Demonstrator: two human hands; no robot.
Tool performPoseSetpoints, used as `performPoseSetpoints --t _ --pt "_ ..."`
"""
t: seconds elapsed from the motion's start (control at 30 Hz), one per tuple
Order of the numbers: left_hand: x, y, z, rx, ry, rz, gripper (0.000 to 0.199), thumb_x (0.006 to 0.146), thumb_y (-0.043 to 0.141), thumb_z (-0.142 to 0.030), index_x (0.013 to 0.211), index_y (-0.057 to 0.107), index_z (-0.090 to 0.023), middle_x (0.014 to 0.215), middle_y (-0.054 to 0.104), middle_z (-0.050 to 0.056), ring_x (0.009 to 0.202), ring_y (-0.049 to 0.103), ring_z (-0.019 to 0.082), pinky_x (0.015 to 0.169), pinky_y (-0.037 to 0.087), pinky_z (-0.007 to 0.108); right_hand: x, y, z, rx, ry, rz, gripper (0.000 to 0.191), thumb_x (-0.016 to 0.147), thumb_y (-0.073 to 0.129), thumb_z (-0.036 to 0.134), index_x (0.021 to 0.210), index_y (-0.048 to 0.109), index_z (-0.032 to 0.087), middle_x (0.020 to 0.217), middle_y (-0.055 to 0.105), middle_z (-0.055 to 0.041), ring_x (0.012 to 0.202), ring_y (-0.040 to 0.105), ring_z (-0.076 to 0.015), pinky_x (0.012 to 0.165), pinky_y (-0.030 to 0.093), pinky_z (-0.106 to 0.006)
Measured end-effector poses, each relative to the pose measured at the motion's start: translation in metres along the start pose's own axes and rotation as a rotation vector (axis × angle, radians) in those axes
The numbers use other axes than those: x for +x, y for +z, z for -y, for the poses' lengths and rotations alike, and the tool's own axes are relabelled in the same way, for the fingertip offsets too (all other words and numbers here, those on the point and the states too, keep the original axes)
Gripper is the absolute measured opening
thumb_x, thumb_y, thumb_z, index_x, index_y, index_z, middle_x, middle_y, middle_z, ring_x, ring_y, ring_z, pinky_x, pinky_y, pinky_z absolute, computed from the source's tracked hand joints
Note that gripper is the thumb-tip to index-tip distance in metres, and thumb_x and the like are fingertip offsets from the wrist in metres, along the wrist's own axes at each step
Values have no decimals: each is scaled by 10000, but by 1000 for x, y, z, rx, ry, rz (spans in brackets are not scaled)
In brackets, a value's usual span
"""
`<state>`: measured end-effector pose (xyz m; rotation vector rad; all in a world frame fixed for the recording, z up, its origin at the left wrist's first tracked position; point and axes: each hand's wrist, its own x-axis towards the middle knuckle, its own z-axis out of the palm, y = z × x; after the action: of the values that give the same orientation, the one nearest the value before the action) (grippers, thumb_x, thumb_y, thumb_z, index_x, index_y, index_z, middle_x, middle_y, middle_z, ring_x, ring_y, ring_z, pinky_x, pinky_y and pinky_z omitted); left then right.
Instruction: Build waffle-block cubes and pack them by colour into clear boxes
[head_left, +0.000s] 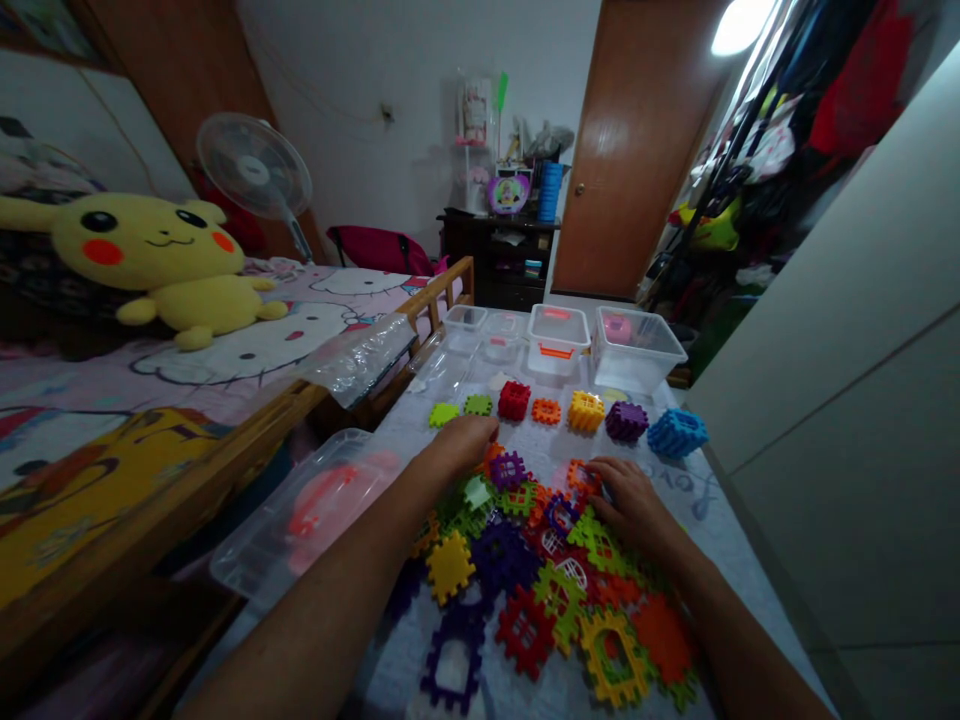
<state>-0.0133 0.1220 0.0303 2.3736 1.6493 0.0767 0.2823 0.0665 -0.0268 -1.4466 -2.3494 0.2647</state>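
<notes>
My left hand (466,440) is curled at the far left of a heap of plastic interlocking tiles, its fingers mostly hidden; an orange tile edge (493,457) shows beside them. My right hand (628,495) has its fingertips closed at an orange tile (578,476) on the heap's far right. Between both hands lie a purple window tile (508,470), a green tile (517,498) and a dark blue tile (562,514). Nearer me are a yellow tile (450,567), a red window tile (525,632) and a yellow arch tile (613,657).
Beyond the heap stand sorted stacks: red (514,401), yellow (585,411), purple (626,421) and blue (677,433), with flat orange (546,411) and green tiles (444,415). Clear boxes (637,350) line the far end. A clear lid (247,555) lies left, beside a wooden bed rail (150,490).
</notes>
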Motion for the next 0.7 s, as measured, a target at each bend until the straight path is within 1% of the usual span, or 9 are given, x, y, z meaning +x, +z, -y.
performPoseSetpoints --t 0.07,0.2,0.3,0.33,0.4,0.5,0.53,0.6,0.7 --pt "-1 -4 -2 -4 15 -80 232 839 490 -141 977 667 -201 957 713 74 872 632 204 741 452 287 -1 1 0 2 -2 -10 323 869 544 273 1169 620 182 1200 635 -136 1127 542 -292 980 425 -466" --pt "-5 -10 -14 -16 59 -277 261 896 433 -127 1070 611 -206 1075 670 69 1031 564 212 908 425 329 -1 0 0 9 -2 -8 323 869 542 265 1173 616 184 1204 630 -128 1123 544 -277 979 429 -444" --pt "-10 -5 -29 -32 116 -453 222 896 457 -120 1030 614 -201 1037 666 60 1009 543 217 923 423 345 0 -1 1 7 11 9 307 875 540 264 1161 620 189 1196 632 -123 1112 548 -273 975 432 -441" --pt "-12 -1 -33 -39 145 -483 211 888 475 -113 1015 619 -199 1017 669 58 987 546 217 909 431 344 0 -1 2 6 14 13 303 876 538 263 1159 620 192 1197 633 -120 1110 548 -272 975 432 -443" --pt "-17 7 -41 -59 208 -450 194 874 502 -105 987 630 -197 986 675 54 960 555 216 883 445 342 0 -1 2 7 16 16 302 875 540 256 1160 619 194 1200 633 -115 1111 548 -271 976 434 -444" --pt "-28 16 -44 -138 271 -301 167 846 543 -103 945 638 -199 953 682 40 938 572 208 858 461 333 -1 -2 1 11 15 6 299 865 552 253 1150 623 194 1187 640 -112 1111 554 -269 977 437 -445" --pt "-32 17 -42 -181 269 -277 171 836 553 -98 943 638 -200 957 683 36 946 576 205 862 463 331 -1 -3 1 15 18 -4 297 865 555 262 1146 624 193 1185 641 -113 1111 556 -270 977 438 -448" --pt "-40 16 -37 -263 220 -286 191 825 549 -84 950 635 -199 979 683 35 973 579 202 882 464 334 -1 -8 2 32 26 -31 301 873 555 288 1150 619 190 1199 635 -121 1122 555 -274 983 438 -457" --pt "-51 14 -25 -303 93 -349 204 838 508 -74 951 634 -186 1016 677 55 1005 579 210 924 457 359 4 -17 12 85 23 -52 297 892 532 305 1154 607 189 1209 633 -126 1138 553 -272 996 434 -469"
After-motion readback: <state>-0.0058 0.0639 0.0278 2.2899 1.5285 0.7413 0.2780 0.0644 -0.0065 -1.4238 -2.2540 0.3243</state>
